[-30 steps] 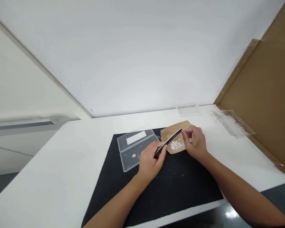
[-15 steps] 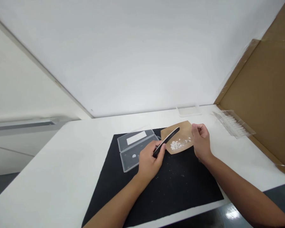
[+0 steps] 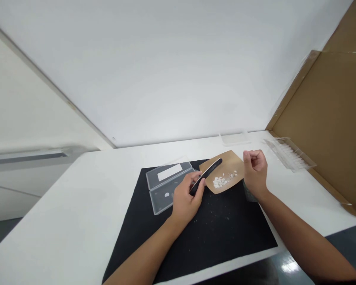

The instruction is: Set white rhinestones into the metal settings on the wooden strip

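Note:
My left hand (image 3: 187, 198) is closed round the lower end of a curved black nail file (image 3: 209, 171) with a pale edge; its free end points up and right over a brown paper sheet (image 3: 234, 160). Small white flakes (image 3: 220, 182) lie gathered on that sheet. Just off the sheet's right edge is my right hand (image 3: 256, 172), raised with thumb and fingers pinched together. Whatever may be between those fingertips is too small to make out. Left of the file lies an opened clear plastic case (image 3: 160, 200), partly behind my left hand, with a white label (image 3: 169, 172) on its upper half.
A black mat (image 3: 207, 241) with specks on it covers the front of the white table (image 3: 62, 213). At the back sits a shallow clear tray (image 3: 234, 138). A clear box of white slivers (image 3: 292, 156) stands on the right, near a cardboard panel (image 3: 335, 118).
My right hand has moved slightly right, away from the brown paper's edge, still pinched. My left hand keeps the nail file nearly in place. The view has shifted a little.

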`<state>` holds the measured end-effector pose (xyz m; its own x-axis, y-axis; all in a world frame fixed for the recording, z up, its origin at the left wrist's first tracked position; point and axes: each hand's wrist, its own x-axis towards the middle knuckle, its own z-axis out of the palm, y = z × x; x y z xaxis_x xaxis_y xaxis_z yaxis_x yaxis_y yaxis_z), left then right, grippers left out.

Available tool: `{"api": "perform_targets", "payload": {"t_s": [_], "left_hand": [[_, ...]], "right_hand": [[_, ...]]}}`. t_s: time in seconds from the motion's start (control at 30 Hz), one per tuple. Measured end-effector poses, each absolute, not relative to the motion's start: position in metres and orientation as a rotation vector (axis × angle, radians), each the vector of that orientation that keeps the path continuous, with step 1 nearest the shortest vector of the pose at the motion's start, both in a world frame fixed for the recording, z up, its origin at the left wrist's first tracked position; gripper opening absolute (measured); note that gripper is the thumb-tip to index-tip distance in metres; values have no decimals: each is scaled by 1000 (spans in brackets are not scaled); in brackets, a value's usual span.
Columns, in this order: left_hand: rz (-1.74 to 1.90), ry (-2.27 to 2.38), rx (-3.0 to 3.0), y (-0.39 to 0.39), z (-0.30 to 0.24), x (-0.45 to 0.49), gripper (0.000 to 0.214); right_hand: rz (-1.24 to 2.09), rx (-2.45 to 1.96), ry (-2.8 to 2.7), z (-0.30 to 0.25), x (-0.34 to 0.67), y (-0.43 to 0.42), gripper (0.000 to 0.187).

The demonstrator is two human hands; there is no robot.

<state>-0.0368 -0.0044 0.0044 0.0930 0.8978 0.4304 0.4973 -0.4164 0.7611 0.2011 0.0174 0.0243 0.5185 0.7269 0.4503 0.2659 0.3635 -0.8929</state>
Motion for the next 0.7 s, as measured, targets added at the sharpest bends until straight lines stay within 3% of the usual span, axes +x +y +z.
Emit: {"api": "perform_targets", "payload": {"t_s": [0.2,0.47,0.6,0.7], "left_hand": [[1227,1330,2023,-5,8,-36,25],[1231,1286,2132,-2,3,-35,23],[1254,1234,2202,-3,1,-35,24],[1258,1253,2231,-2,2,-35,25]], "right_hand": [[425,-1243,-1184,11,192,16,30],[-11,-1279,-1911,19,188,3,29],[-84,-1271,-1949,28,182,-10,31],[50,-1332,-1795,35,184,-18,25]]}}
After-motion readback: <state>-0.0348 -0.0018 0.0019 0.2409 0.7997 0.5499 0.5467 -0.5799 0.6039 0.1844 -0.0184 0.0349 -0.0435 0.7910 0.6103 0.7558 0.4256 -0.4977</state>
